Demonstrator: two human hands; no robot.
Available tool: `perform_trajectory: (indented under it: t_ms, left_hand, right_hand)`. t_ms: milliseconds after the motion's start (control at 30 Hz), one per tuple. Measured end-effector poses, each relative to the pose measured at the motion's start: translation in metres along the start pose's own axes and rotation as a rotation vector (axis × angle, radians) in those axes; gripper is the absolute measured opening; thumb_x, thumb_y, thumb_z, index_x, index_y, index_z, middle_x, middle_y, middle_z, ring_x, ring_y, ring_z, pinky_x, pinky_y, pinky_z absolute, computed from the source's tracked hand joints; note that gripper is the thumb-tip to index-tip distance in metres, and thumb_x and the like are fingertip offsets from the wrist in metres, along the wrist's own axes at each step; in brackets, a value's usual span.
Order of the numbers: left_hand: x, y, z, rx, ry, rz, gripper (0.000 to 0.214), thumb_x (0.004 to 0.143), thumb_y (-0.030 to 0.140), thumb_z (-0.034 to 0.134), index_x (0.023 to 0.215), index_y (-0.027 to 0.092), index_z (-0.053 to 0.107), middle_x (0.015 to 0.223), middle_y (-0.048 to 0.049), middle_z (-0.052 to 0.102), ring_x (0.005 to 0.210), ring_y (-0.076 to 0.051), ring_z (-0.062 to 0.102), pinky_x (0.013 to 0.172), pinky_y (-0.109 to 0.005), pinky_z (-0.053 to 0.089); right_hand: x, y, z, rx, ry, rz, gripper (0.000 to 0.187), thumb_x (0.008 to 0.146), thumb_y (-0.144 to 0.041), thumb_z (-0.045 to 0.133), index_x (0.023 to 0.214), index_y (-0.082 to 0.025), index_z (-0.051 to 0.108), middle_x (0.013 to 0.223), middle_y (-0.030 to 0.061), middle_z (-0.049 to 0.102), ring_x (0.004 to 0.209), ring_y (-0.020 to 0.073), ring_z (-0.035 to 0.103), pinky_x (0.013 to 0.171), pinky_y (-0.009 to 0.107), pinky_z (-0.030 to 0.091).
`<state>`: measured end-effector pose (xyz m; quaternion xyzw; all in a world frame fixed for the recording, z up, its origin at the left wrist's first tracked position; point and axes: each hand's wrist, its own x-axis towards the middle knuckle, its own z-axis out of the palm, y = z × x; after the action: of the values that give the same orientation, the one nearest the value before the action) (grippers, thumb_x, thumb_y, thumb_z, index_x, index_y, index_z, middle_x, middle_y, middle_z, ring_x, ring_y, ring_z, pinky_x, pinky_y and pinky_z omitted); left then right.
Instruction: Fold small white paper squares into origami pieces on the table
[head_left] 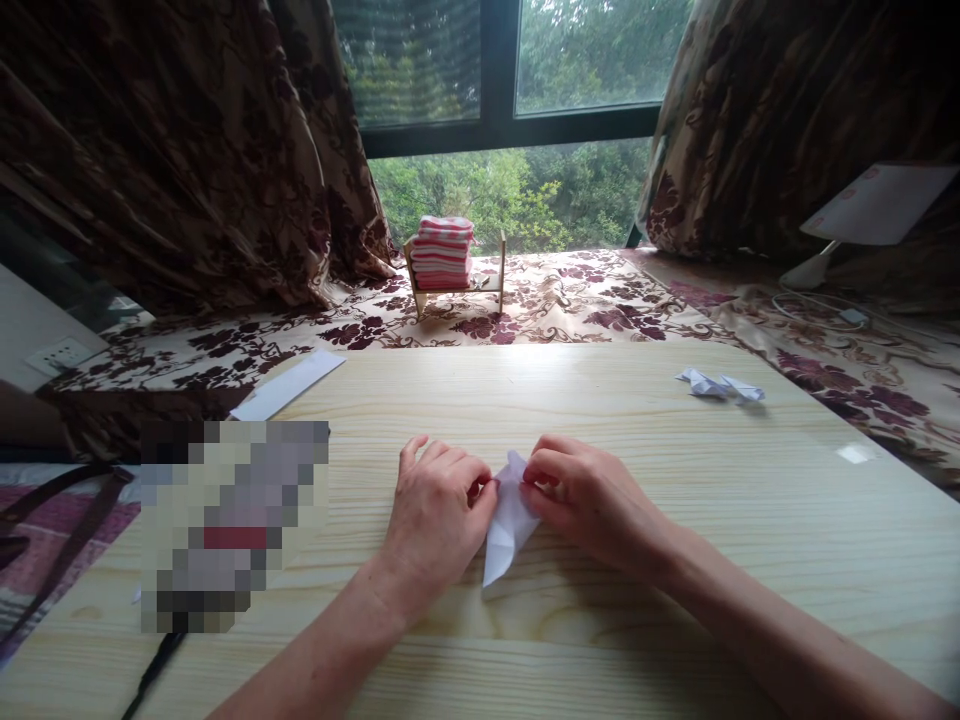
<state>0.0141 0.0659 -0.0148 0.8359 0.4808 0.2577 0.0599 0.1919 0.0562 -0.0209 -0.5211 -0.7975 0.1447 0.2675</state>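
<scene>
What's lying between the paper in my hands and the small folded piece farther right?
Nothing: in the head view, only bare wooden table separates the white paper, pinched by left hand and right hand, from the small folded piece.

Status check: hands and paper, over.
Left hand and right hand both pinching folded white paper on wooden table. Another folded piece far right, apart from hands.
</scene>
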Motion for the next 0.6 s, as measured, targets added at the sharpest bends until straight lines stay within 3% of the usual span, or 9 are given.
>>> perform_trajectory:
  t_ms: [300,600]
  left_hand:
    - [0.0023,0.001,0.001,-0.016,0.013,-0.008,0.014,0.074,0.013,0.058,0.061,0.018,0.057,0.064,0.0006,0.061,0.07,-0.017,0.052,0.087,-0.044,0.037]
    - [-0.0005,-0.0084,-0.0025,-0.067,-0.065,0.148,0.015,0.082,0.015,0.056,0.075,0.022,0.068,0.071,0.0007,0.066,0.08,-0.018,0.056,0.099,-0.048,0.027]
  right_hand:
    - [0.0007,0.0031,0.0012,0.098,-0.022,-0.023,0.009,0.079,-0.014,0.058,0.073,-0.019,0.062,0.073,0.0,0.056,0.062,0.0105,0.049,0.056,0.021,0.036]
    - [0.0,0.0041,0.0005,0.088,-0.038,-0.065,0.013,0.081,-0.019,0.058,0.08,-0.022,0.071,0.075,0.0011,0.062,0.066,0.0117,0.054,0.058,0.021,0.04]
